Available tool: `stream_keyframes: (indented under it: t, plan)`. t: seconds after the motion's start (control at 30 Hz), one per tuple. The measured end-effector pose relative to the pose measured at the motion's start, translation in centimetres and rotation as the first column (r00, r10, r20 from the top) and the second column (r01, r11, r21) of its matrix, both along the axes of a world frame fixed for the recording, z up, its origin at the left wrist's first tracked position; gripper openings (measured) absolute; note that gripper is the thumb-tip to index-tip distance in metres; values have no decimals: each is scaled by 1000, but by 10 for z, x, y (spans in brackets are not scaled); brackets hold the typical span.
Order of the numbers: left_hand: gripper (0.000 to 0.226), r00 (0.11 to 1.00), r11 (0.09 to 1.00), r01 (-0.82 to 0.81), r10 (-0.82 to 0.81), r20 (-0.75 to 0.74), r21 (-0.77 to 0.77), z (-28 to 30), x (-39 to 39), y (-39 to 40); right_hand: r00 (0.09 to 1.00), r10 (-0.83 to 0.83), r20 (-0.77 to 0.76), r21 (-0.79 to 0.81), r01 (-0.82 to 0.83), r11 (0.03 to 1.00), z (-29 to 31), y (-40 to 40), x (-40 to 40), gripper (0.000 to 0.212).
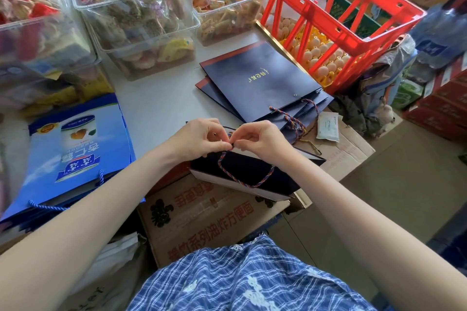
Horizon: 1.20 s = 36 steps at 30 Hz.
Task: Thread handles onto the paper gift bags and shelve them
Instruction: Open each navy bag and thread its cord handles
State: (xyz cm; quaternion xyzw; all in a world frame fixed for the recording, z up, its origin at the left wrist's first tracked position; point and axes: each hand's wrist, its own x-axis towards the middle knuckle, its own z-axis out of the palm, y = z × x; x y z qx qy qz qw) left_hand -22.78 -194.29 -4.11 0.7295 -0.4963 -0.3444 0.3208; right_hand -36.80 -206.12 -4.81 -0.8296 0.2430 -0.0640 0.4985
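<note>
While both hands' fingers (222, 145) pinch the cord handle (246, 177), stacked navy bags (257, 78) and red crate (328, 7) crowd behind.

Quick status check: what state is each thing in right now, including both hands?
Left hand: pinching the cord end.
Right hand: pinching the cord end.
Cord: looped across the navy bag.
Navy bag: flat on a carton.
Navy stack: flat on the table.
Blue bags: flat, handles fitted.
Red crate: tilted over eggs.
</note>
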Motion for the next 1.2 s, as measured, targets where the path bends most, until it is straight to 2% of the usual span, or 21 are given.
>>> stream_keyframes:
  t: [0.13,0.2,0.37,0.47,0.53,0.67,0.73,0.77,0.83,0.9,0.93,0.97,1.07,1.1,1.17,1.2]
  plan:
    - [10,994,998,59,-58,-88,15,3,5,-2,1000,12,16,63,-13,998,-1,-2,2,21]
    - [12,995,999,45,-44,-87,6,2,3,-4,999,-11,30,102,8,995,-1,-2,2,26]
    - [13,998,998,-60,60,-35,-12,-5,-3,-5,998,-16,54,66,13,998,-2,-1,4,23]
    - [14,993,996,-84,86,81,-23,-8,0,-6,998,-12,61,93,6,996,0,-3,4,22]
    - [12,981,990,-131,138,137,-53,-10,-1,-7,999,-5,41,111,0,994,1,-1,6,26]
    - [9,941,945,-286,308,141,-158,-17,-17,-6,991,-112,68,-57,116,992,-5,8,14,27]
    - [5,878,871,-400,454,153,-287,-19,-25,4,980,-172,102,16,171,985,-7,7,13,29]
    - [6,849,842,-445,505,157,-304,-21,-27,10,975,-195,108,57,190,980,-7,5,12,30]
    - [11,868,873,-465,482,117,-145,-29,-29,20,955,-260,142,159,237,958,-4,0,9,28]
    - [19,908,910,-408,413,-71,74,-34,-31,20,924,-338,177,349,262,900,-1,0,11,25]
    - [22,890,907,-408,421,-174,109,-35,-31,16,920,-348,178,404,255,879,-1,1,13,24]
    - [23,875,898,-427,440,-202,107,-35,-30,9,922,-345,175,407,251,878,-2,2,14,24]
    - [18,882,885,-459,465,-80,83,-31,-29,-13,939,-305,160,337,239,911,-2,3,15,24]
    - [15,876,879,-469,476,-84,93,-30,-29,-17,935,-308,174,349,234,907,0,3,15,24]
    - [12,859,875,-466,483,-169,129,-33,-27,-21,899,-368,236,383,262,886,4,0,15,24]
    - [11,852,882,-446,471,-230,153,-35,-27,-20,878,-398,267,331,304,893,5,-6,14,23]
